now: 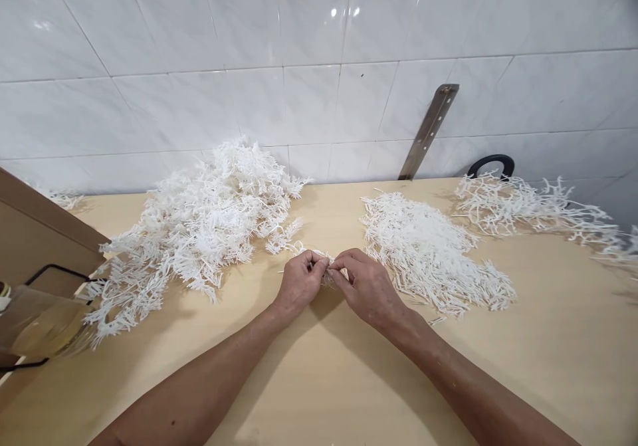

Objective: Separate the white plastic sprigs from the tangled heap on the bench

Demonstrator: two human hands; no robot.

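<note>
My left hand (303,274) and my right hand (363,280) meet over the middle of the table, fingertips almost touching. Both are closed in a pinch on a small white branched plastic piece (325,254), mostly hidden by the fingers. To the left rises a tall, tangled heap of white branched plastic pieces (214,213). A flatter pile of short, thin white sticks (423,246) lies just right of my right hand. Farther right, thicker white branching strips (528,207) are spread along the back of the table.
A light wooden table (319,379) runs against a white tiled wall (309,107). A metal strip with holes (428,133) leans on the wall, and a black ring-shaped handle (493,163) stands behind the strips. At left are a brown board (44,213) and a clear container with yellowish contents (44,326).
</note>
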